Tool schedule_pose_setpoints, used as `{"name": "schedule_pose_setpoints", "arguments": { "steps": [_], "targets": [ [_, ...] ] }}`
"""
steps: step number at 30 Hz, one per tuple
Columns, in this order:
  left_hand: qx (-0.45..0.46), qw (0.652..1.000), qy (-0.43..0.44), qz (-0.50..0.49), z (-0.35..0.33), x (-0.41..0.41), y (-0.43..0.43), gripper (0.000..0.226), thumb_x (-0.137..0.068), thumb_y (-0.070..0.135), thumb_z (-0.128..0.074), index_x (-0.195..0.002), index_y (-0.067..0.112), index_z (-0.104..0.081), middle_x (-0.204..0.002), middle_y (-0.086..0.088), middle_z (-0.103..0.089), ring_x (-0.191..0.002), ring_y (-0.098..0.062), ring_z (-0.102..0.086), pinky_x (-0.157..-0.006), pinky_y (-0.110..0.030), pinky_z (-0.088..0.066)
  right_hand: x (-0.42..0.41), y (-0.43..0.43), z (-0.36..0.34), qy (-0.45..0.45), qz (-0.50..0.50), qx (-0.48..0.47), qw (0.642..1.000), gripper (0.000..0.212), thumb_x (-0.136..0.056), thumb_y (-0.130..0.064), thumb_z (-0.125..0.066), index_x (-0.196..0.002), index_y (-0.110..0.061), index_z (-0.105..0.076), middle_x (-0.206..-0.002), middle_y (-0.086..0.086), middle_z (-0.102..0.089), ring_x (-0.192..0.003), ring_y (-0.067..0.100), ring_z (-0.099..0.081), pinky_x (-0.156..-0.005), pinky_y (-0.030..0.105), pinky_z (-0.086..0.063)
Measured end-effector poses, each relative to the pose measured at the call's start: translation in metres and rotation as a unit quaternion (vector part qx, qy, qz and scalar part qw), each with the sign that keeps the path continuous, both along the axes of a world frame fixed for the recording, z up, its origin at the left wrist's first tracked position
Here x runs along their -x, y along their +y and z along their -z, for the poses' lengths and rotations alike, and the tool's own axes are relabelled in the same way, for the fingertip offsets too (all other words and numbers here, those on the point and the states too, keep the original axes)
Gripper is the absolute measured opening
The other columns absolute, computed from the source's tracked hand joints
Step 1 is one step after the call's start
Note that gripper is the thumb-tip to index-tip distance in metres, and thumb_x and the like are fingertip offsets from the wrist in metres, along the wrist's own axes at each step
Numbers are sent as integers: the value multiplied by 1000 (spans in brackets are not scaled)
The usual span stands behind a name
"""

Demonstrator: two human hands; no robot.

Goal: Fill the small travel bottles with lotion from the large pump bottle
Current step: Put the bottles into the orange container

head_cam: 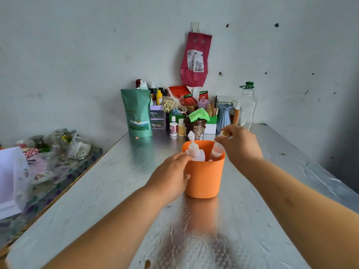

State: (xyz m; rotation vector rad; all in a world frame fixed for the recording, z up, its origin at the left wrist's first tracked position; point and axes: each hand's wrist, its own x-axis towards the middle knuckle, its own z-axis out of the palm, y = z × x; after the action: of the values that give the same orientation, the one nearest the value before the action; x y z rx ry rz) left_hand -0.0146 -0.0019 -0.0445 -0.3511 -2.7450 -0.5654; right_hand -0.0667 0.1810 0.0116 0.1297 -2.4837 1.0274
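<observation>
An orange plastic cup (pixel 206 179) stands in the middle of the metal-covered table (pixel 116 191). Inside it stands a white pump bottle (pixel 195 150) with its nozzle rising above the rim. My left hand (pixel 171 177) wraps the cup's left side, its fingers reaching the rim beside the pump bottle. My right hand (pixel 240 144) pinches the top of a small clear travel bottle (pixel 216 150) that leans in the cup's right side; its lower part is hidden by the cup wall.
Against the back wall stand a green pouch (pixel 137 113), small bottles, a brown tub (pixel 195 127), a blue vase (pixel 223 117) and a tall clear bottle with a green cap (pixel 246 107). A lower side table with jars (pixel 58 140) lies to the left.
</observation>
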Motion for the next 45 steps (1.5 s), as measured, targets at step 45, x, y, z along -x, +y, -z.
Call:
{"name": "schedule_pose_setpoints", "arguments": {
  "steps": [45],
  "targets": [
    [4, 1000, 0, -6, 10, -2, 0, 65, -95, 24, -57, -150, 34, -24, -160, 11, -21, -137, -15, -40, -107, -28, -37, 21, -9, 28, -25, -14, -167, 986, 23, -95, -13, -53, -116, -9, -62, -115, 12, -57, -99, 28, -57, -73, 28, -40]
  ]
}}
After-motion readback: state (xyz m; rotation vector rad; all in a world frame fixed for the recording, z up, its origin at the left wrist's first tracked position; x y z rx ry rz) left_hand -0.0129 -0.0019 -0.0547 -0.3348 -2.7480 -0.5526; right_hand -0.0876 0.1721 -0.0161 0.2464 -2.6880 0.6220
